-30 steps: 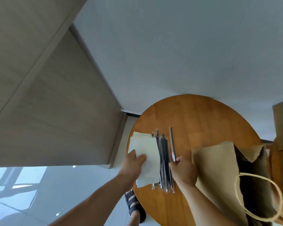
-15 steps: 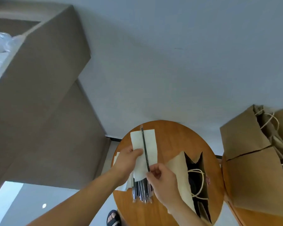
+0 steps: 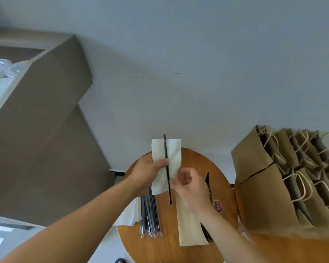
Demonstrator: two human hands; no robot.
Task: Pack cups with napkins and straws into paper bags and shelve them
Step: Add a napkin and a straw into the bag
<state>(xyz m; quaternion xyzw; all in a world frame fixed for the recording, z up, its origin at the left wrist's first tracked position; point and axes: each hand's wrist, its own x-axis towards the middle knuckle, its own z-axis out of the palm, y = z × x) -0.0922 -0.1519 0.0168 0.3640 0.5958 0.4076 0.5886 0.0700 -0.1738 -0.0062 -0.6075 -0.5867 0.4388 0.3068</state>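
Our left hand (image 3: 147, 170) closes its grip on the napkin (image 3: 167, 164), thumb pinning the straw (image 3: 167, 168) against the sheet so both travel as one set. Below the grip, spare straws (image 3: 150, 215) lie bundled on the bench (image 3: 165, 249). The forearm reaches up from lower left. Right of the grip, our right hand (image 3: 190, 185) is blurred; we cannot tell whether it grips. Under it lies the open paper bag (image 3: 192, 224), its likely destination. Further right, packed bags (image 3: 273, 186) stand together.

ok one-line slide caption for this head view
Left hand pinches a napkin and straw above the round table, right hand alongside, open paper bag below.
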